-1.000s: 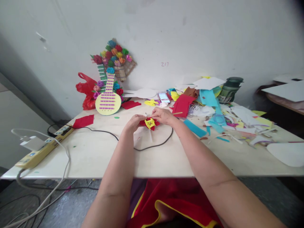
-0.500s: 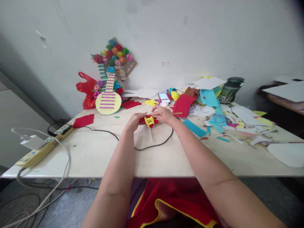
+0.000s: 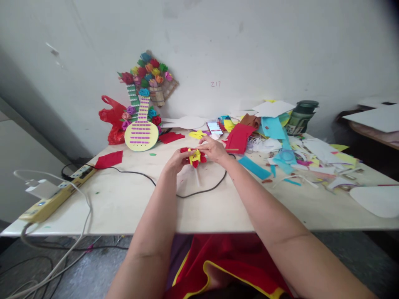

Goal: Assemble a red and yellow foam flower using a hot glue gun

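Observation:
A red and yellow paper flower (image 3: 195,156) is between my hands, just above the middle of the table. My left hand (image 3: 178,161) is closed on its left side, thumb against the yellow centre. My right hand (image 3: 215,149) pinches at the flower's upper right edge; its fingertips are partly hidden. A thin tan stick (image 3: 232,149) shows beside the right hand's knuckles, and I cannot tell whether it is held. Below the flower, a pale white stick (image 3: 197,177) points toward me; whether it is joined to the flower is unclear.
A black cable (image 3: 202,193) loops across the table to a yellow power strip (image 3: 51,199). Behind stand a paper lute (image 3: 141,135) and a red bag (image 3: 115,120). Paper scraps (image 3: 318,155), a phone (image 3: 215,128) and a green bottle (image 3: 301,118) lie or stand right and back.
The flower has turned and tilted, showing more red petal below and at the right. My left thumb has come over its yellow centre. The right hand stays close at its edge.

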`<action>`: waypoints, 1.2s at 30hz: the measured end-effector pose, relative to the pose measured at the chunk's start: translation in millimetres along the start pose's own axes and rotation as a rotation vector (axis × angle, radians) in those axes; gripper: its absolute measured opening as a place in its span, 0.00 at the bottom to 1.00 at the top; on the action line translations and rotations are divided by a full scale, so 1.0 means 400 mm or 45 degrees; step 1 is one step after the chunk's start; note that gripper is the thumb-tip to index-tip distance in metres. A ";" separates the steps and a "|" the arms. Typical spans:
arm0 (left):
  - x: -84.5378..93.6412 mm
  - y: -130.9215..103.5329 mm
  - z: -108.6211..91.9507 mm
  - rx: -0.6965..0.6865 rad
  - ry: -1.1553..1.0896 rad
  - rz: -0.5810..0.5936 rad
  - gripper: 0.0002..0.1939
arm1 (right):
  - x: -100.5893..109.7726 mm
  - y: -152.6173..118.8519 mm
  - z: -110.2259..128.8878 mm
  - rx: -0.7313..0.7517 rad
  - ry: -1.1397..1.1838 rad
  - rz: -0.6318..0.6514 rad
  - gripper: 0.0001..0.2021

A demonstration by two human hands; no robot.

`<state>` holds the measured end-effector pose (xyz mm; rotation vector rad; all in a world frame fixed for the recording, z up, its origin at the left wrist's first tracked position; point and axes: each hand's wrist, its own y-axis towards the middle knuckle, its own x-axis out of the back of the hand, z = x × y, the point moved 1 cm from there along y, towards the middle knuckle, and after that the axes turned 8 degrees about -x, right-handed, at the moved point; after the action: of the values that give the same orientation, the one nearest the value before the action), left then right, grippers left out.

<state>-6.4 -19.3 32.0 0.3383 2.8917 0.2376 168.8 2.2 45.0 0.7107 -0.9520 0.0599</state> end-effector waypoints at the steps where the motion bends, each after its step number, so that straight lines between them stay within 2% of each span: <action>1: -0.001 0.001 0.001 0.005 -0.026 -0.006 0.17 | 0.002 -0.001 0.003 0.001 -0.020 -0.004 0.12; 10: 0.001 0.013 0.003 0.111 -0.182 -0.209 0.10 | 0.011 -0.010 0.025 0.050 -0.184 -0.055 0.14; 18: 0.005 0.013 0.000 0.093 -0.103 -0.201 0.12 | -0.001 -0.003 0.016 0.030 -0.056 -0.076 0.12; 23: 0.003 0.009 -0.003 0.028 -0.020 -0.088 0.18 | -0.001 0.000 0.012 0.029 -0.024 -0.097 0.11; 28: 0.002 0.000 -0.006 -0.063 0.023 0.029 0.18 | 0.001 0.002 0.009 0.044 -0.031 -0.115 0.13; 30: 0.000 -0.001 -0.007 -0.062 0.022 0.027 0.18 | 0.002 0.001 0.010 0.066 -0.042 -0.119 0.13; 36: -0.004 0.008 0.001 -0.015 -0.069 -0.103 0.16 | 0.008 -0.004 0.023 0.125 -0.111 -0.111 0.14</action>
<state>-4.2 -16.7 32.5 0.2218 2.8419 0.2278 164.6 -5.4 50.2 0.8505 -1.0054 -0.0011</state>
